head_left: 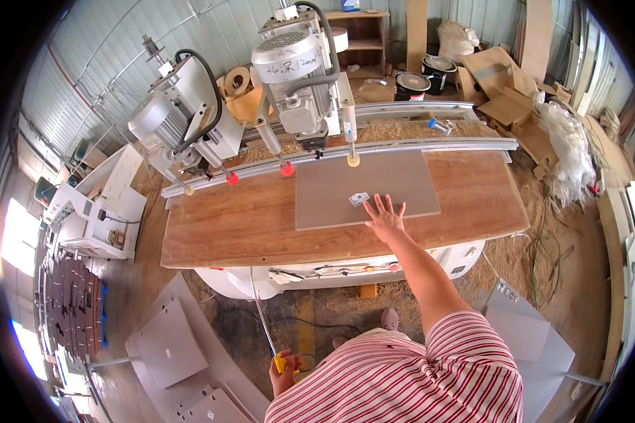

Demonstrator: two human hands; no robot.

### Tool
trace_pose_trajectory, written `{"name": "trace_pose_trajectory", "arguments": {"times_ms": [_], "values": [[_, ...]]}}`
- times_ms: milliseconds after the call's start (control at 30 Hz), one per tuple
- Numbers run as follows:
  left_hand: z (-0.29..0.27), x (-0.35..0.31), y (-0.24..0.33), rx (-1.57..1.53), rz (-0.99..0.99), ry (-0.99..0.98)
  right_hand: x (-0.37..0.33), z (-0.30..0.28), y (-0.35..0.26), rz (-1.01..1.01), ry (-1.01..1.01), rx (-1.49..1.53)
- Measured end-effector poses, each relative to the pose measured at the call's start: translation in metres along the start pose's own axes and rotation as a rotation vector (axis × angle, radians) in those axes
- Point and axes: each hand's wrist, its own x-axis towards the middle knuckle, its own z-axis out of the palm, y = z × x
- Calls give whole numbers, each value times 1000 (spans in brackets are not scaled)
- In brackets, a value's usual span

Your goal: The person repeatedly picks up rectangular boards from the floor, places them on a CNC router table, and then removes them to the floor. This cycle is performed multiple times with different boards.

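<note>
My right hand (386, 221) lies spread on the front part of a flat grey-brown panel (331, 194), fingers apart. A small white printed label (359, 199) sits on the panel just left of the fingertips. The panel rests on a wood-grain table (226, 225), under the boring machine's heads. Low and to the left, my left hand (283, 374) is closed round a yellow-handled tool (281, 363) with a long thin silver tube. The tube reaches up toward the table's front edge; the tool's exact kind cannot be made out.
Two motor heads (289, 63) (159, 116) with rubber-tipped clamp rods stand over the table's back. Sawdust and a metal rail (430, 145) run behind. Grey panels (166, 345) are stacked at lower left, others (518, 331) at lower right. Cardboard (508, 106) and cables lie at right.
</note>
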Motion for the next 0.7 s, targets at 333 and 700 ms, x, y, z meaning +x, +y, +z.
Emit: {"name": "trace_pose_trajectory", "arguments": {"times_ms": [333,700], "values": [[-47,15,14,216,112,-183,-38,10,-43,103,-44,118],[-32,23,74,354,103,-259,-23,0,-45,81,-168,68]]}}
